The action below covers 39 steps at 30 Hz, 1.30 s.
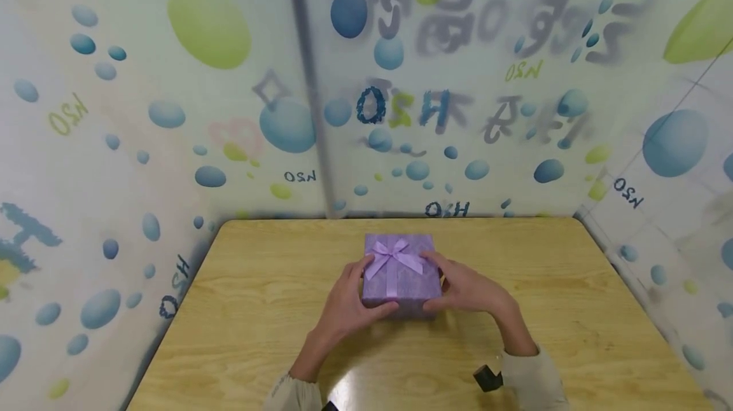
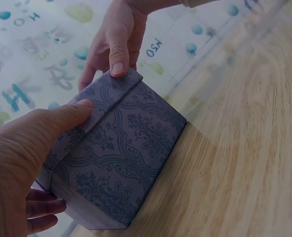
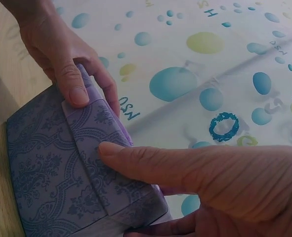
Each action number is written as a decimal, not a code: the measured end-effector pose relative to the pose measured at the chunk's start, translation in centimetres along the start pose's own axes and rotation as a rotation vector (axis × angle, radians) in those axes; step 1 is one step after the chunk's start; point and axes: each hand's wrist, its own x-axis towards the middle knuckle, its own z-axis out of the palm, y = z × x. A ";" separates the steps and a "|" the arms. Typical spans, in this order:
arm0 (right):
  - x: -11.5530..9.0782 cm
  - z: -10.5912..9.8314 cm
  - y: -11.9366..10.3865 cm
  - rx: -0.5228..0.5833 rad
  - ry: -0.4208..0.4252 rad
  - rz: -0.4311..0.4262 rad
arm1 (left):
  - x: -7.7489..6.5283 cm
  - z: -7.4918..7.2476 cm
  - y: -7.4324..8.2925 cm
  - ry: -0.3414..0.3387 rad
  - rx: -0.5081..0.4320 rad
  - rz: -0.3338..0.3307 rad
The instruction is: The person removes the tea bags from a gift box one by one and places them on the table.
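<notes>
A purple patterned gift box (image 1: 401, 308) stands on the wooden table, with its lid (image 1: 375, 284) on. A lilac ribbon bow (image 1: 395, 255) decorates the top. My left hand (image 1: 346, 303) grips the lid by its left side, thumb on the front face. On the opposite side my right hand (image 1: 472, 287) holds it the same way, its thumb near the front right corner. Seen from the left wrist, both thumbs press the lid's rim (image 2: 102, 106), above the box's damask-patterned wall (image 2: 136, 143). The right wrist view shows the lid edge (image 3: 99, 133) between the thumbs. What the box contains is hidden.
The light wooden table (image 1: 258, 271) stretches around the box on all sides. Behind and beside it stand pale wall sheets (image 1: 229, 93) printed with blue and green ovals and lettering. A small black device (image 1: 488, 378) sits by the right sleeve (image 1: 532, 376).
</notes>
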 end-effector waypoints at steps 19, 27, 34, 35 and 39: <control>-0.3 -0.4 -0.7 -0.017 0.032 -0.020 | 0.0 -0.5 0.7 0.025 -0.017 -0.002; -0.8 -1.0 -1.4 -0.040 0.061 -0.017 | 0.1 -0.5 1.2 0.065 -0.041 0.047; -1.1 -1.1 -2.2 -0.077 0.118 -0.064 | 0.1 -1.0 1.5 0.094 -0.084 0.069; -1.1 -1.0 -2.4 -0.074 0.125 -0.068 | 0.1 -1.1 1.6 0.095 -0.087 0.066; -1.1 -0.7 -2.9 -0.074 0.157 -0.071 | 0.1 -1.7 1.8 0.096 -0.084 0.056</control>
